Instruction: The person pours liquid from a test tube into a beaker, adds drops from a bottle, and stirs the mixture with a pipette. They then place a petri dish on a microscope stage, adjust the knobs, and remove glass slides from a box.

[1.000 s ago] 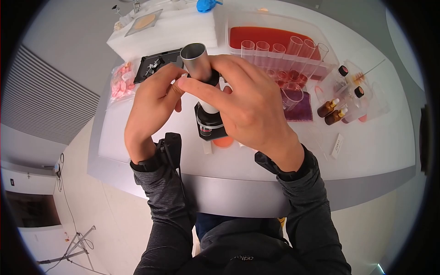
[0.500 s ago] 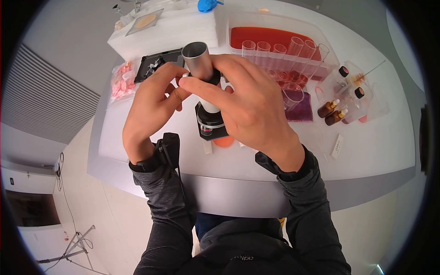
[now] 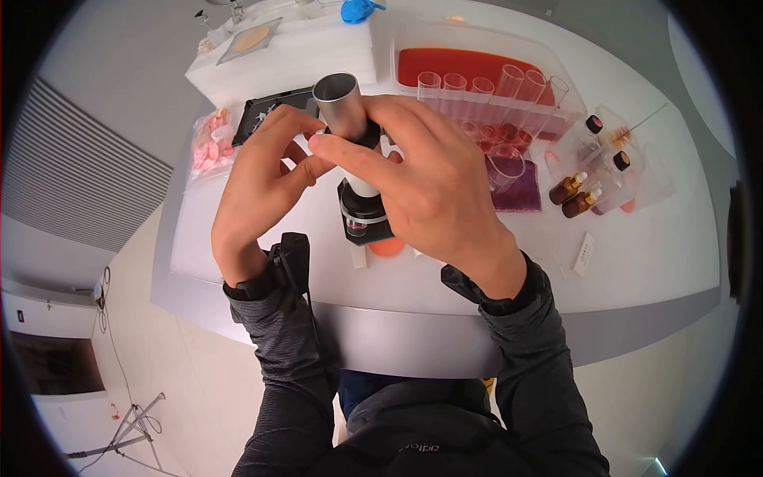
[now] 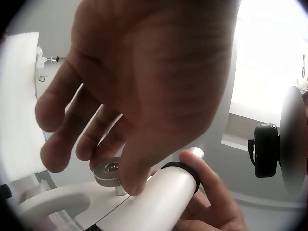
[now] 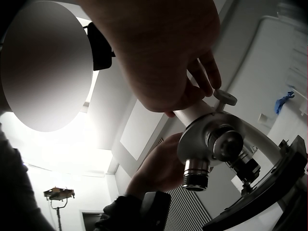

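Observation:
A white microscope tube [image 3: 362, 182] with a black collar and a silver upper cylinder [image 3: 338, 102] leans between both hands. The right hand [image 3: 445, 179] curls round it below the cylinder, forefinger laid across the front. At its left side the left hand [image 3: 262, 187] has its fingertips close to the collar. In the left wrist view, that hand's thumb touches the white tube [image 4: 154, 202] beside a knurled knob [image 4: 108, 174], its other fingers loosely bent. The right wrist view shows the objective lenses [image 5: 196, 175] under the round nosepiece.
Behind the right hand is a clear tub [image 3: 405, 36] of red liquid with several glass tubes. Brown dropper bottles [image 3: 582, 203] and capped bottles stand to the right. On the left are a black tray [image 3: 306, 98], a bag [image 3: 212, 143] of pink pieces and a white foam block [image 3: 286, 67].
The left hand's fingers and wrist have shifted slightly, with a wider gap showing between thumb and forefinger. The right hand stays round the tube.

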The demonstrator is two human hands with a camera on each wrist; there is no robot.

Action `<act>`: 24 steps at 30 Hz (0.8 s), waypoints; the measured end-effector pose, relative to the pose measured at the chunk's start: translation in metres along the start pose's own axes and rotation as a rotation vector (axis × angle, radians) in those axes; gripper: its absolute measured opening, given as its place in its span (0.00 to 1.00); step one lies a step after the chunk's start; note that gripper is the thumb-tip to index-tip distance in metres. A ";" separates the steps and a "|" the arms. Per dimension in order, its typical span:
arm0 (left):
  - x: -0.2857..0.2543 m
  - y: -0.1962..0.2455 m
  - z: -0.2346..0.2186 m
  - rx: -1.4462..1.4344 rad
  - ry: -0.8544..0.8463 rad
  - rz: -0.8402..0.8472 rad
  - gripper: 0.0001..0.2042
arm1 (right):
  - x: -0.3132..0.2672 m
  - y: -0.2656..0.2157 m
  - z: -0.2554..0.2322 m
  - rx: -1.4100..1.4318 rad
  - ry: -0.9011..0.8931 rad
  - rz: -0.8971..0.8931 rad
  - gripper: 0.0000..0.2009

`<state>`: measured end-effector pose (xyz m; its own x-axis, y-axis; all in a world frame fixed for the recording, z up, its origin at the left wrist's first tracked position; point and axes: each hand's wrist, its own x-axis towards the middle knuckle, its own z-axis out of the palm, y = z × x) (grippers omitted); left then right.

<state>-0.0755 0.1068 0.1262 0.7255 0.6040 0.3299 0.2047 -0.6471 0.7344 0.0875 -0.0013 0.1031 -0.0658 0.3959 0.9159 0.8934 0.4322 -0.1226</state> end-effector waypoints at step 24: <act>0.001 0.001 0.001 -0.118 -0.027 -0.052 0.07 | -0.002 0.004 0.000 0.018 -0.036 -0.012 0.23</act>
<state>-0.0741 0.1064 0.1263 0.7339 0.6212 0.2746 0.1649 -0.5552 0.8152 0.0910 -0.0002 0.1008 -0.0931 0.4193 0.9031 0.8844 0.4515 -0.1185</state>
